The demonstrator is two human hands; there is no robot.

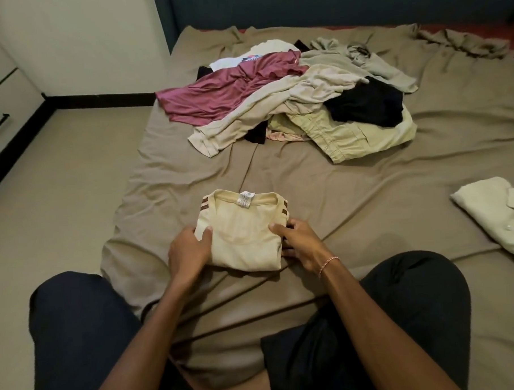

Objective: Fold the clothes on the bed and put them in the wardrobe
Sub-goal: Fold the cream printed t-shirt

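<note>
Head view shows a folded cream shirt point(246, 236) lying on the bed point(367, 178), between the two grips and just ahead of the person's knees. The left grip point(190, 250) is curled round the shirt's left edge, thumb on top and fingers tucked under. The right grip point(302, 243) pinches the right edge the same way. Neither holds anything else.

Beyond the grips, well apart, sits a heap of unfolded clothes point(299, 104). Out to the right of the right grip lies another folded pale garment point(486, 214). A white cabinet point(1, 97) stands far to the left of the left grip; I cannot tell if it is the wardrobe.

The likely trouble is the fold coming undone on the lift. The cloth looks soft and layered, and held only at its two sides the middle may sag and the tucked sleeves slip out. Uneven lifting would tip the bundle, and the wrinkled bed sheet could drag along the underside.
</note>
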